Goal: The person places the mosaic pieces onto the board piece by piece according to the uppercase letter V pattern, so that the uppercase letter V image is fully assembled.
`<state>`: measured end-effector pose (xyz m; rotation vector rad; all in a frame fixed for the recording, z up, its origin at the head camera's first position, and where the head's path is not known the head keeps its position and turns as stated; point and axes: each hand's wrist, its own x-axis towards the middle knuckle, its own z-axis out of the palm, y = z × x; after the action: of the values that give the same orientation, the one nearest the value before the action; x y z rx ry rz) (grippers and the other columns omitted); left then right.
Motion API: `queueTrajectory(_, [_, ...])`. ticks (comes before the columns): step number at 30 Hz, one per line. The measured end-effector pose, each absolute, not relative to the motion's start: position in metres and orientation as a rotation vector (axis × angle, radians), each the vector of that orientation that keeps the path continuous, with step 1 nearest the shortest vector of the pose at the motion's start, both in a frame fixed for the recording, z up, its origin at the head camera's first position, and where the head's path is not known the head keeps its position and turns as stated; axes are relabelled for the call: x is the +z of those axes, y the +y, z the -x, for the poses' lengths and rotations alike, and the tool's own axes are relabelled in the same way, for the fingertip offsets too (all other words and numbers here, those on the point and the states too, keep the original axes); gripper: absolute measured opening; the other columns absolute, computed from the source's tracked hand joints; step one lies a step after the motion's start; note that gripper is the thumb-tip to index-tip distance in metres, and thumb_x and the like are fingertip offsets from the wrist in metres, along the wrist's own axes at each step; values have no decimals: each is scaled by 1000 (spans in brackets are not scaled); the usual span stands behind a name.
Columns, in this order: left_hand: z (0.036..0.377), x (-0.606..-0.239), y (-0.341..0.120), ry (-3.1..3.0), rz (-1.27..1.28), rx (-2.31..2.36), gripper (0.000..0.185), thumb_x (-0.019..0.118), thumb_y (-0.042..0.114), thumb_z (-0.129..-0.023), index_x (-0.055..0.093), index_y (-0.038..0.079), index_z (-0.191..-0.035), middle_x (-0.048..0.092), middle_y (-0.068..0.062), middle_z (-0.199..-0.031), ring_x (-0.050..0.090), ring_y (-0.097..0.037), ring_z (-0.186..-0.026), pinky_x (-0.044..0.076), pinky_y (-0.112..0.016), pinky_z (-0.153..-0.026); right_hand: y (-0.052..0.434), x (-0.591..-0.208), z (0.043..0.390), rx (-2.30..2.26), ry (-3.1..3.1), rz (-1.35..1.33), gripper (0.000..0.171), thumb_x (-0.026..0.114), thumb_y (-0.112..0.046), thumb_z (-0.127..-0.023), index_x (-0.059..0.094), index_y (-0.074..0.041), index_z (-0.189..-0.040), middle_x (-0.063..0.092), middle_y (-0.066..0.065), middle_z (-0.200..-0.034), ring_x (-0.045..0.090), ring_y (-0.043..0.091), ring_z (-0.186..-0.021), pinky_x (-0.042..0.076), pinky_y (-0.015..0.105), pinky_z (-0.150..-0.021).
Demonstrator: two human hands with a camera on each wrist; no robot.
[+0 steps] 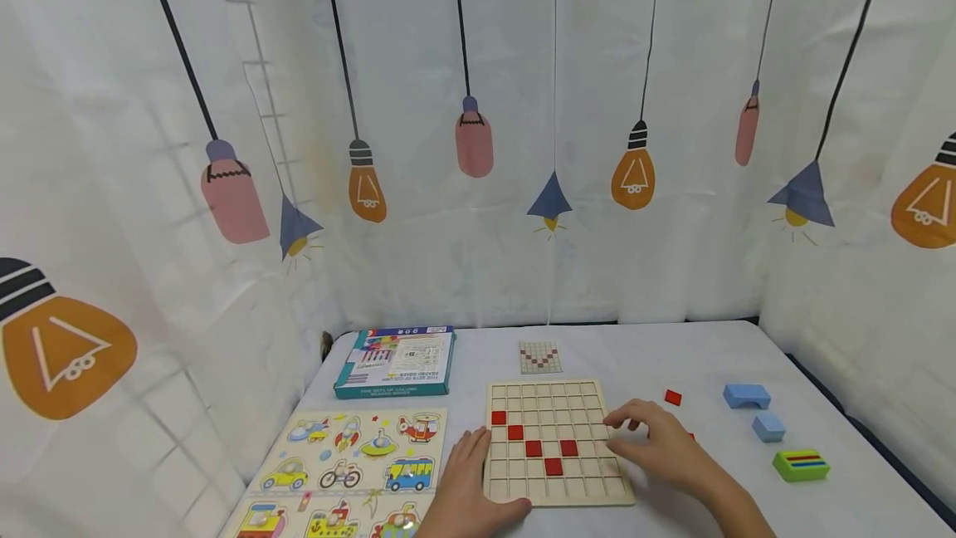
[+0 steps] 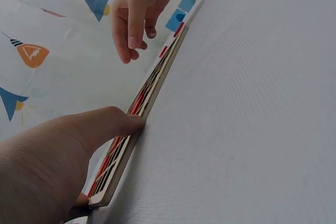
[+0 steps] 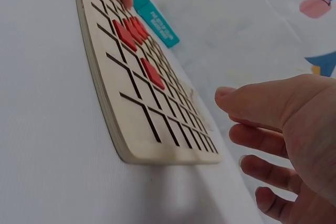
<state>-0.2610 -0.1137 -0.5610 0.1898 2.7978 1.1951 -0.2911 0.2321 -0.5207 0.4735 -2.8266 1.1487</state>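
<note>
A wooden grid board [image 1: 556, 488] lies flat on the white table, with several red tiles [image 1: 534, 447] set in a V-like line. My left hand [image 1: 466, 476] rests against the board's left edge, thumb pressed to its front edge [image 2: 113, 121]. My right hand [image 1: 646, 432] hovers over the board's right side with relaxed fingers and holds nothing. In the right wrist view the right hand's fingers [image 3: 262, 135] hang loosely beside the board [image 3: 136, 124]. One loose red tile [image 1: 673, 397] lies to the right; another [image 1: 691, 437] peeks out behind the right hand.
A small pattern card [image 1: 540, 357] lies behind the board. A teal box [image 1: 396, 361] and a vehicle puzzle [image 1: 351, 467] are at the left. Two blue blocks [image 1: 746, 395] [image 1: 768, 427] and a green striped block [image 1: 801, 465] stand at the right. A lamp-print curtain hangs around the table.
</note>
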Motion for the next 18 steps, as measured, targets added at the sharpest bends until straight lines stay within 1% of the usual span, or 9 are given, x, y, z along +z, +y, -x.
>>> queueTrajectory(5, [260, -560, -114, 2800, -190, 1195, 125, 91, 71, -74, 43, 7, -169, 40, -14, -177, 27, -50, -167, 29, -81, -130, 243, -520, 287, 1116, -2839, -422, 30, 89, -35, -95, 79, -26, -122, 76, -11, -120, 62, 17, -113, 53, 31, -88])
queueTrajectory(12, [259, -559, -114, 2807, -186, 1190, 125, 91, 72, -73, 44, 7, -169, 40, -14, -177, 26, -49, -168, 29, -80, -131, 257, -519, 283, 1130, -2863, -352, 32, 90, -33, -94, 79, -22, -122, 77, -7, -122, 62, 22, -114, 52, 38, -90])
queueTrajectory(16, [258, -559, -114, 2815, -196, 1193, 124, 91, 72, -73, 44, 7, -169, 41, -14, -177, 27, -49, -167, 30, -80, -130, 268, -519, 281, 1098, -2878, -314, 33, 90, -34, -94, 79, -23, -123, 77, -8, -123, 62, 21, -115, 55, 37, -90])
queueTrajectory(18, [258, -559, -114, 2817, -197, 1192, 124, 90, 72, -73, 44, 7, -169, 41, -14, -177, 27, -49, -167, 30, -80, -130, 274, -520, 280, 1069, -2884, -293, 34, 90, -36, -94, 79, -25, -124, 77, -7, -126, 63, 21, -117, 58, 38, -93])
